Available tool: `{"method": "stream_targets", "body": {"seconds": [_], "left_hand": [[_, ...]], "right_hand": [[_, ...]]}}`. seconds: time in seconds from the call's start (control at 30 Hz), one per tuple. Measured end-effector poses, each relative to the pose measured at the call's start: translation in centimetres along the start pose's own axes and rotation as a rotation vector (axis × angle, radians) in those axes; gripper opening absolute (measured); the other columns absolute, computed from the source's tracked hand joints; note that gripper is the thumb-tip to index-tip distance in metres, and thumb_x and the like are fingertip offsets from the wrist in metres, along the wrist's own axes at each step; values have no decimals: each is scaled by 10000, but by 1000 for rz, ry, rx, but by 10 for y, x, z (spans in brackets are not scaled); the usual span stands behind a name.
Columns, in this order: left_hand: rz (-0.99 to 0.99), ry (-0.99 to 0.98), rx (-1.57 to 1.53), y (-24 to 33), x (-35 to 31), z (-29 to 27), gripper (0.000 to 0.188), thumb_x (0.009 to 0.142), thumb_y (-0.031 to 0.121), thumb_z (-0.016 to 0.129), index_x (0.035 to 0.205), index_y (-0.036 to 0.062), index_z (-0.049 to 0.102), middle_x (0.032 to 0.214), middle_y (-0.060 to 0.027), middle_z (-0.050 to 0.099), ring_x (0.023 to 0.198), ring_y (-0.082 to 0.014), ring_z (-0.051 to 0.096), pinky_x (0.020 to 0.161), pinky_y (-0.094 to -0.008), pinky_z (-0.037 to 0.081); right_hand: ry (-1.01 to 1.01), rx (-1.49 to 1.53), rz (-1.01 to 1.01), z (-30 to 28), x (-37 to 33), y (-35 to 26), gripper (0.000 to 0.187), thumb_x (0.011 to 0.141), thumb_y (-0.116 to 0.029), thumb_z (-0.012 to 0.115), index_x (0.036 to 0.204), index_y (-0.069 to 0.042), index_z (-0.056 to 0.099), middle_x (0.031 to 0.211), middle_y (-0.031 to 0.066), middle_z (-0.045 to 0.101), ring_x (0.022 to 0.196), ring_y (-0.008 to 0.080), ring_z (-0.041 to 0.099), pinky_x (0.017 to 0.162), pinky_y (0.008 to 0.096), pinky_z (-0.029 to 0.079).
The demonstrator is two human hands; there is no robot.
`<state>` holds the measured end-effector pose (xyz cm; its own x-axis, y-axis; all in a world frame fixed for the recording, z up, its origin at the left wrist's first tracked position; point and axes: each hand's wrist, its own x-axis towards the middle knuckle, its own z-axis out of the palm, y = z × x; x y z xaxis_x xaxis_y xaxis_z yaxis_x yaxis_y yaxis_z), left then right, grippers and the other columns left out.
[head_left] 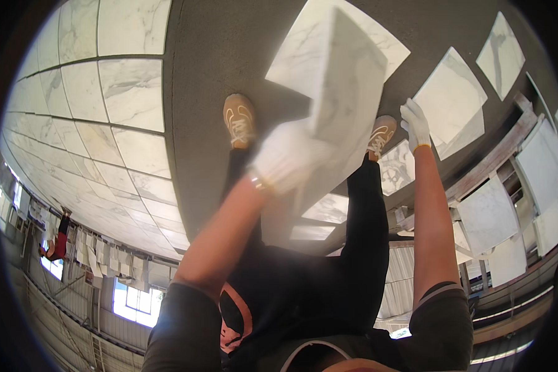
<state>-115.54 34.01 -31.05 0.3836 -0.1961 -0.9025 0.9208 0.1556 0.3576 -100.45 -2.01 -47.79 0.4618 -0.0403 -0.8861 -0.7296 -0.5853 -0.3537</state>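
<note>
Dark shorts and black leggings fill the lower middle of the view, with two bare forearms rising from them. Left hand [283, 158]: white glove, fingers closed on the lower edge of a white marble tile [344, 93], which it holds tilted on edge, well above the floor, between the two feet. Right hand [415, 124]: white glove, fingers together and extended, holding nothing, just beside the tile's right edge; whether it touches the tile cannot be told. Left shoe [239, 119]: tan, on the grey floor [229, 43]. Right shoe [381, 134]: tan, partly hidden behind the held tile. Laid tiles [99, 93]: white marble, set in rows with dark joints, covering the floor to the left of the grey strip. Loose tiles: one [304, 46] lying on the grey floor behind the held tile, one [449, 99] near the right hand, another [501, 56] farther right. Further tiles [490, 217] stand stacked along the right side. Another person [59, 242], in red, stands far off at the left edge.
</note>
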Motion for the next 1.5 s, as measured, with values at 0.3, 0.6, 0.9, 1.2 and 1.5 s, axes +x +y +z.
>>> {"method": "stream_targets", "body": {"seconds": [0.3,0.6,0.9,1.2,1.5], "left_hand": [[-33,701,-129,-34,-115,-73,369,782,61,762,1120,-60,673,1004,-96,724,880,-150,667,790,-298,539],[-47,838,91,-63,-96,-154,353,816,176,740,1065,-69,690,950,-100,724,833,-159,670,749,-278,527],[-98,787,289,-51,-64,-161,397,822,276,701,1049,-50,697,849,-104,734,747,-155,679,661,-278,525],[-55,612,397,-43,-61,-198,411,822,227,655,1117,-59,665,898,-161,718,806,-201,670,729,-323,532],[-86,527,740,-66,-56,-229,484,842,306,560,1316,223,615,1036,-209,706,976,-390,673,835,-432,537]], "right_hand": [[42,-904,-718,45,82,-115,675,827,-472,651,1420,-177,521,1447,135,514,1300,330,509,1106,401,394],[128,-1235,-703,159,92,-159,581,813,-428,674,1314,-150,579,1283,219,592,1175,394,580,1016,465,472],[70,-1279,-417,173,62,-193,578,818,-438,705,1294,-128,598,1235,219,627,1165,373,607,1002,461,486],[-68,-1163,-502,126,65,-116,893,774,-400,696,1540,-131,323,1550,153,393,1430,295,372,1157,364,342],[-10,-1256,-311,88,-56,-71,867,784,-348,726,1531,-134,341,1562,120,377,1440,297,349,1185,381,308]]}}
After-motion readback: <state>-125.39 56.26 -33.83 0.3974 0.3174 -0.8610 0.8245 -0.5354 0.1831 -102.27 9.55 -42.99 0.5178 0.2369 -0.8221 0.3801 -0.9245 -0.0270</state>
